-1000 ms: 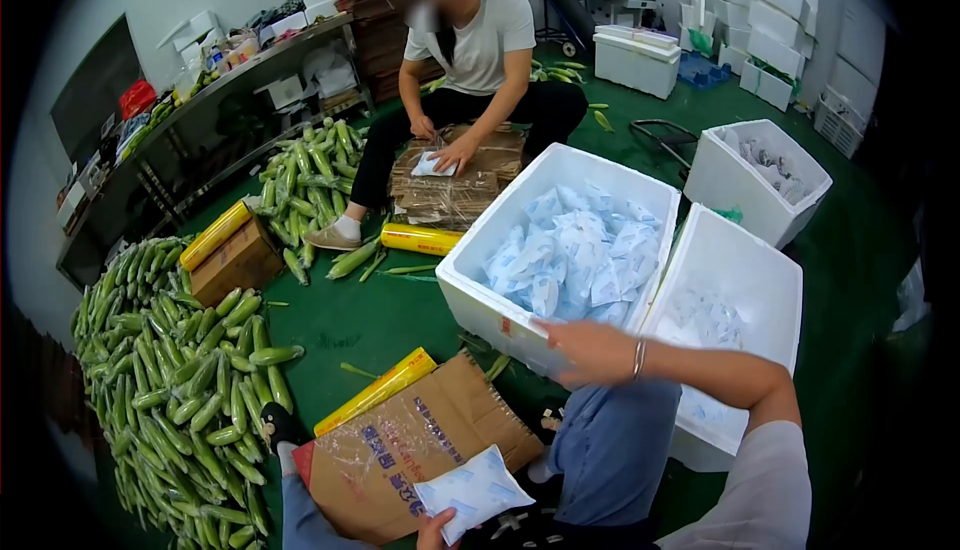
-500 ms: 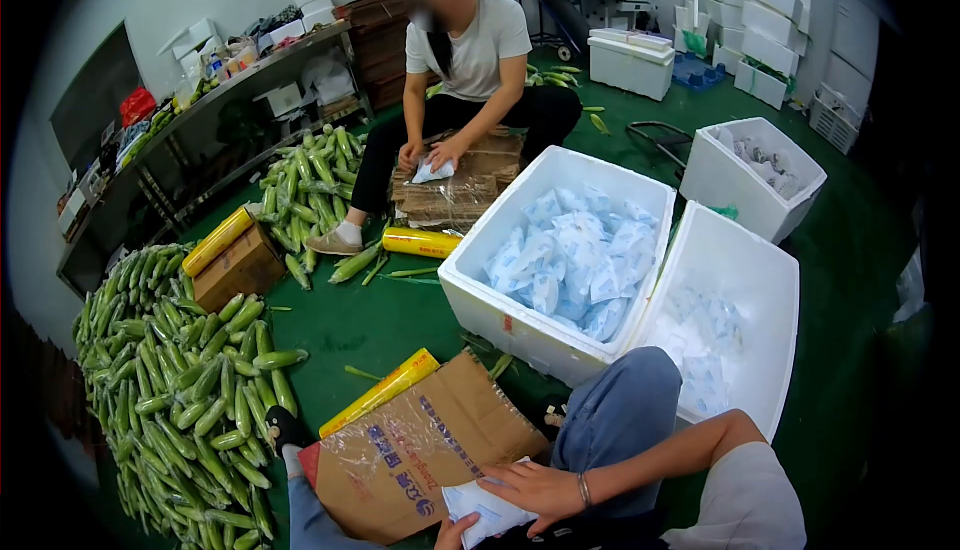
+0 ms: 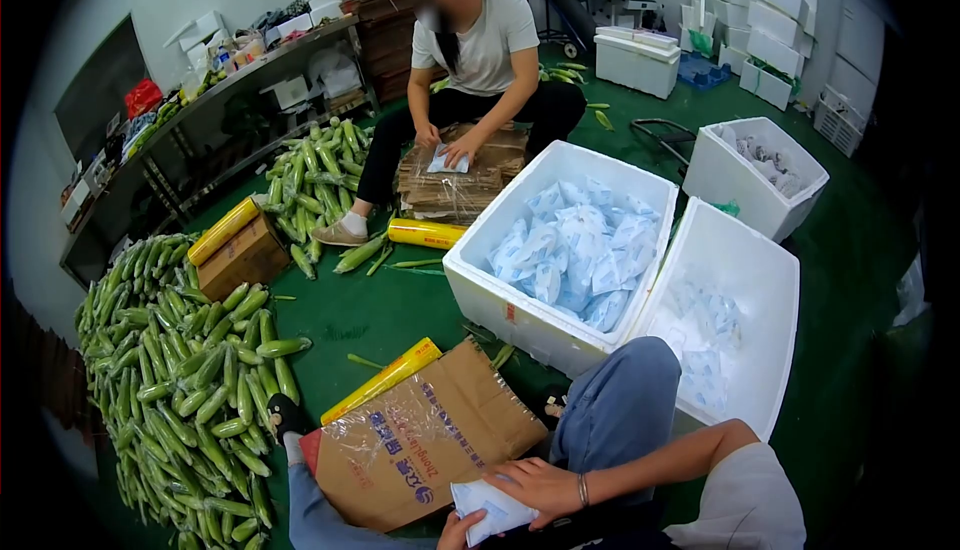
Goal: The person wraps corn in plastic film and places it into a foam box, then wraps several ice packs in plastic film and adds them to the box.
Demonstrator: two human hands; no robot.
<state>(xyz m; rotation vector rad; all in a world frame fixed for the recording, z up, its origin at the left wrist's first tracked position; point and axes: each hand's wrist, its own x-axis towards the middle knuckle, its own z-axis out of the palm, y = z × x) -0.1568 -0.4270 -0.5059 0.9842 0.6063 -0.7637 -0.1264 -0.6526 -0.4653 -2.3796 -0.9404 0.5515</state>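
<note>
A white ice pack (image 3: 488,508) with pale blue print is between my two hands, low in the view above my lap. My left hand (image 3: 460,532), partly cut off by the bottom edge, grips its lower left side. Across the pack's upper right part lies my right hand (image 3: 540,490), its fingers bent over the top edge. Just beyond is a flattened cardboard box (image 3: 420,440) with blue lettering and clear film over part of it. A large white foam box (image 3: 560,335) full of similar packs stands ahead of my knee.
Beside it, another foam box (image 3: 790,320) holds fewer packs. Film-wrapped corn cobs (image 3: 190,400) are heaped on the left. Yellow film rolls (image 3: 385,380) lie around. Opposite, a person (image 3: 480,50) handles a pack on stacked cardboard (image 3: 460,190). A third foam box (image 3: 760,175) stands right.
The view has shifted slightly. My right hand and the ice pack have changed angle a little, still together. The other person's pack now lies flatter on the cardboard stack.
</note>
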